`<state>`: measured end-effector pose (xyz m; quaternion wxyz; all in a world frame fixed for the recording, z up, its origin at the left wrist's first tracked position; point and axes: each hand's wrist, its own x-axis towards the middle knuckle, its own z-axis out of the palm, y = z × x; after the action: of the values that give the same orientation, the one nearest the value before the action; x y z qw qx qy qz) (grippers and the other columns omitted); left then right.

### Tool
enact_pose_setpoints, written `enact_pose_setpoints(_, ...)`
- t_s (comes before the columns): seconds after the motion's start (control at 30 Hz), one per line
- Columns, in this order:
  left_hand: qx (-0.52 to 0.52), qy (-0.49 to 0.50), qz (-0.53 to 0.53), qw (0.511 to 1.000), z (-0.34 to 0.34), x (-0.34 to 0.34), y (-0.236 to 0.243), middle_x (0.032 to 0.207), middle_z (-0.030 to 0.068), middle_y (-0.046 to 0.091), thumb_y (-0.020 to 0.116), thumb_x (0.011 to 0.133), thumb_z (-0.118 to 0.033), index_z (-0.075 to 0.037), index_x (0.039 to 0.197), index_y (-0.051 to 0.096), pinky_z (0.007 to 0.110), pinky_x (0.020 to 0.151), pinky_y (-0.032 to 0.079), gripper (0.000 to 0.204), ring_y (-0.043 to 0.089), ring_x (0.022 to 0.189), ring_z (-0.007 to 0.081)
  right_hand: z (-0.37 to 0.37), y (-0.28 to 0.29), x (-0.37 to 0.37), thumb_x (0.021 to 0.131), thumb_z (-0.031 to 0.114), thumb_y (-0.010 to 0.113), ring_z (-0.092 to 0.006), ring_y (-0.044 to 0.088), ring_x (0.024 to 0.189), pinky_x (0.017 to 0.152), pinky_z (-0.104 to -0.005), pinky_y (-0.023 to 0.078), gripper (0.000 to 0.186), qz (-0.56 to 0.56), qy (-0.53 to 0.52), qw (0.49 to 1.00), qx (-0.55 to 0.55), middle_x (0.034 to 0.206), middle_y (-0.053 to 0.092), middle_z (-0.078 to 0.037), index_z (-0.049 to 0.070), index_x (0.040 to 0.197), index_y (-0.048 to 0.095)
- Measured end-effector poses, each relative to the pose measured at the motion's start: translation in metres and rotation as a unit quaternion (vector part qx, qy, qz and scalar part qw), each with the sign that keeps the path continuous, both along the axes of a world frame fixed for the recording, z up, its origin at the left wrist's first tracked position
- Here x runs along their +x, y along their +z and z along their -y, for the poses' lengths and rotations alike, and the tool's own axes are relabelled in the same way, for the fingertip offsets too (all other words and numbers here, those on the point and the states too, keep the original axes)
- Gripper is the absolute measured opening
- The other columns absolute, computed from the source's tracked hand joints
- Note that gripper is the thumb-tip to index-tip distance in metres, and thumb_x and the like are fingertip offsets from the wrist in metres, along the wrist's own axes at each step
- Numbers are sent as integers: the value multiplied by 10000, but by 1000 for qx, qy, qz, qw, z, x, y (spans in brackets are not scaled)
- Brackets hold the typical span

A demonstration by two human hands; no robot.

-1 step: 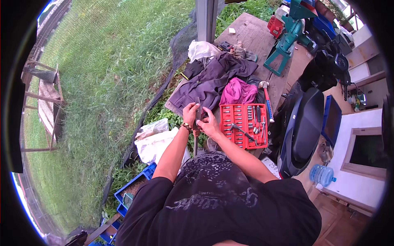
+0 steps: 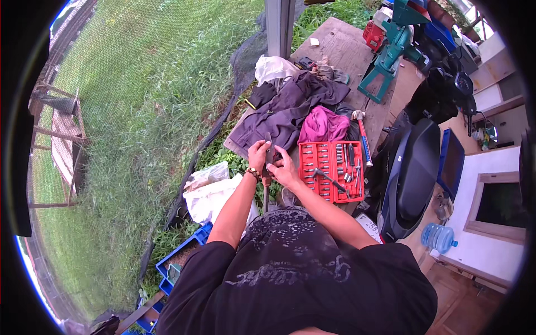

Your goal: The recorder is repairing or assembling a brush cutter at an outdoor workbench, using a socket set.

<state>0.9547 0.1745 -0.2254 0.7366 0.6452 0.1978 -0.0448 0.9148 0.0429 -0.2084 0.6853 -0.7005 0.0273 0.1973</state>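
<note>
My left hand (image 2: 257,156) is closed on a flat, dark metal piece (image 2: 269,151) with a pointed upper end. From the other side my right hand (image 2: 285,170) grips its lower part between thumb and curled fingers. Below the hands a brownish rod (image 2: 266,187) runs down toward my body; whether it joins the metal piece is hidden. Close to my right hand lies an open red socket set case (image 2: 302,167), with a black-handled ratchet (image 2: 329,178) lying across it. A dark purple cloth (image 2: 268,120) spreads just beyond my fingers.
A hammer (image 2: 364,139) with a blue handle and a pink cloth (image 2: 324,125) lie on the wooden table (image 2: 349,42). A green machine (image 2: 385,70) stands farther back. On the right is a scooter (image 2: 413,173); white sacks (image 2: 215,195) and a blue crate (image 2: 190,245) are at the left.
</note>
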Motion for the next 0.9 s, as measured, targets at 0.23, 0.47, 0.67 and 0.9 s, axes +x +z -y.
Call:
enact_pose_setpoints(0.23,37,6,53,998,10,-5,2,707,27,650,625,933,-216,16,947,638,246,577,474,233,590,623,93,13,-6,-16,860,109,683,-144,641,664,565,-303,519,653,52,-34,995,-82,880,653,-115,19,1417,355)
enact_pose_setpoints(0.47,23,-22,51,998,18,2,1,726,-2,623,607,956,-232,-7,916,636,234,584,452,231,560,635,73,135,-13,-17,864,89,623,-189,690,689,648,-317,553,130,77,-146,968,-189,798,697,-115,-2,954,650)
enact_pose_setpoints(0.67,7,-6,53,999,1,-8,-5,690,33,641,607,954,-223,3,951,604,254,546,487,226,594,585,106,130,41,-51,814,132,675,-279,704,730,672,-399,557,101,85,55,887,-450,825,717,-131,37,834,701)
enact_pose_setpoints(0.9,-45,-11,49,998,7,-4,-10,703,36,642,607,961,-215,2,974,590,248,550,484,218,597,597,106,123,18,-53,806,208,689,-341,690,751,684,-455,548,159,136,22,825,-548,767,696,-159,52,830,706)
